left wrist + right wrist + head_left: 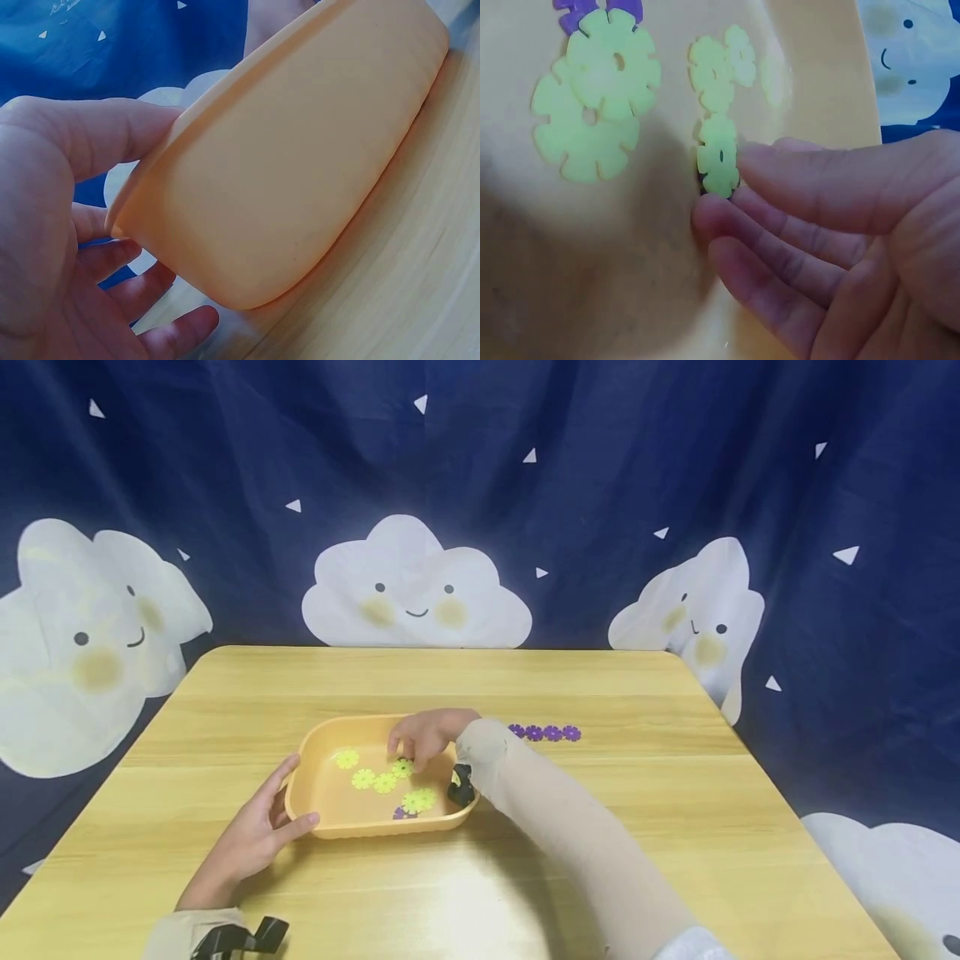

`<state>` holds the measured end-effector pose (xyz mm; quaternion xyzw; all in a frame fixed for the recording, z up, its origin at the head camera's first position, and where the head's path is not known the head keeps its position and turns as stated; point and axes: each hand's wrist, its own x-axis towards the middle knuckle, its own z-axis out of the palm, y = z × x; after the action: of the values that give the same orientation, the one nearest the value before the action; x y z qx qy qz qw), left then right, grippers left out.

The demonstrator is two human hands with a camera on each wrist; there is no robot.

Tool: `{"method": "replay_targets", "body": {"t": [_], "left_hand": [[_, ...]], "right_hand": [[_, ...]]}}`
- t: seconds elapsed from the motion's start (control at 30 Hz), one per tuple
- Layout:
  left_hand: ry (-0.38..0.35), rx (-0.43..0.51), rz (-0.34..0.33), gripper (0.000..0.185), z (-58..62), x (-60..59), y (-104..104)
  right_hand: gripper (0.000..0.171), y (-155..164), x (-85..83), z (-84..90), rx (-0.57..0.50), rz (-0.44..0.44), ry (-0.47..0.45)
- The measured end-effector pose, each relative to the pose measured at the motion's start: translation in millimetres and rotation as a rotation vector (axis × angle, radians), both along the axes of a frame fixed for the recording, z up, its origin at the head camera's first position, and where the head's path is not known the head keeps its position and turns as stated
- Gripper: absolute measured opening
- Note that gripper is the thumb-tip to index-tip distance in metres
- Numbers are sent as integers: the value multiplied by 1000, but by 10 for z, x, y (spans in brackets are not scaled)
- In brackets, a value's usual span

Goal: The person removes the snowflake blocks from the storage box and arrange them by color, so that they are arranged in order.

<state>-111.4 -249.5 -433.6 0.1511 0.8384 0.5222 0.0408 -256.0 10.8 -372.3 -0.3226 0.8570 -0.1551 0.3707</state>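
Right wrist view: the right hand (840, 232) pinches a thin yellow flower disc (718, 156) inside the orange tray (322, 793) — light, flat, probably best taken by its edge — while the left hand (255, 839) grips the tray's end on the table (675, 827).

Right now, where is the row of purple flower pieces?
In the head view, the purple pieces lie on the table, just right of the orange tray, beyond the right hand.

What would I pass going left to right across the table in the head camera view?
Left hand on the tray's end → orange tray → right hand reaching into the tray → row of purple flower pieces on the wooden table.
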Motion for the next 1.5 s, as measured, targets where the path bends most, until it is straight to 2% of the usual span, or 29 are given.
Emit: {"method": "replay_targets", "body": {"t": [0.37,0.6,0.7,0.83,0.97,1.03,1.2,1.4,1.5], "left_hand": [[1,-1,-4,90,-14,0,18],[7,25,-7,91,-25,3,31],[9,20,-4,91,-27,8,34],[8,13,0,91,-19,4,30],[17,20,-4,91,-17,-4,31],[21,37,-9,91,-26,-8,41],[19,53,-19,90,-43,2,57],[10,39,-20,89,-29,9,45],[10,36,-21,89,-28,2,47]], "right_hand": [[45,-2,-41,-194,-47,-21,-9],[36,34,-4,-182,-107,-77,-92],[39,41,5,-168,-87,-78,-77],[45,34,3,-147,-20,-55,-9],[19,21,1,-149,8,36,107],[22,26,-1,-161,11,72,160],[33,52,16,-126,49,70,180],[33,26,52,-36,168,124,296],[31,26,53,-55,142,121,257]]}}
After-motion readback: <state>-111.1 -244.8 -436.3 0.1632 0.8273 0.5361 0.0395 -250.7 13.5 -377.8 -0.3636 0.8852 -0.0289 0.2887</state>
